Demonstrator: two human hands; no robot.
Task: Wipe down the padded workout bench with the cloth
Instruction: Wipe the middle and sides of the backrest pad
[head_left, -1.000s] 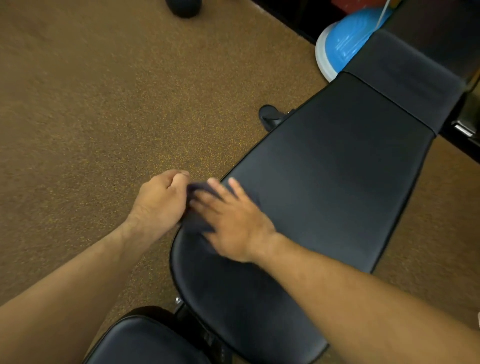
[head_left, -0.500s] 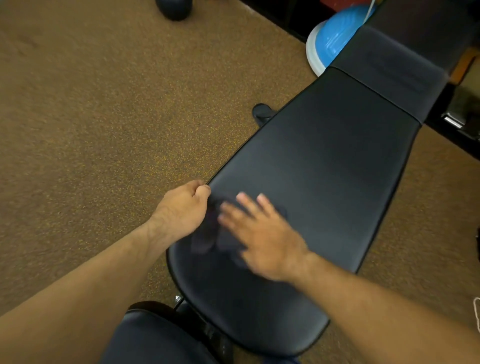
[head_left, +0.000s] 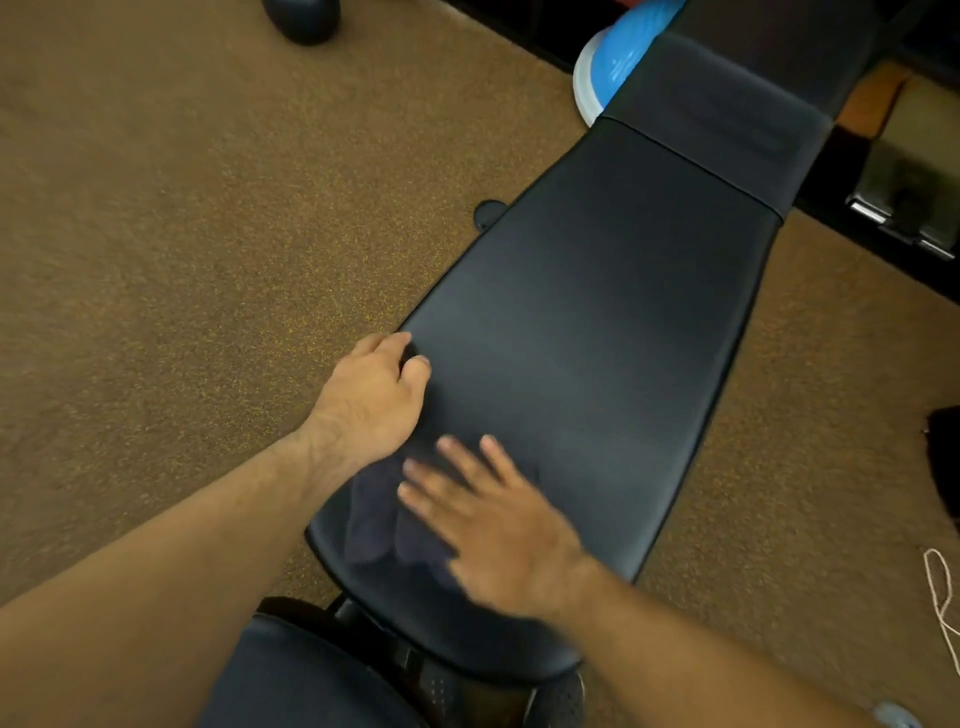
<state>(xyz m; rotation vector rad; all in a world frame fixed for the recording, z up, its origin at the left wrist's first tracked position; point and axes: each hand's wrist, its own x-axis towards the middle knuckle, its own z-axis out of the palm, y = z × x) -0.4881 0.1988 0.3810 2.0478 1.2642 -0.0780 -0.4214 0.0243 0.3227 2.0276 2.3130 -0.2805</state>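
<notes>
Both hands have shifted: right hand (head_left: 498, 525), fingers (head_left: 457, 452) splayed flat on the cloth (head_left: 379, 519); left hand (head_left: 374, 395) curled on the table (head_left: 597, 312) edge; unwiped pad runs toward 1 o'clock.

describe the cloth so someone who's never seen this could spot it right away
Find the long black padded bench running across the brown floor, then go to its near, rounded end. The cloth lies bunched there, under the flat right hand, beside the left hand. It is dull, wrinkled fabric; the bench is smooth and shiny.
</notes>
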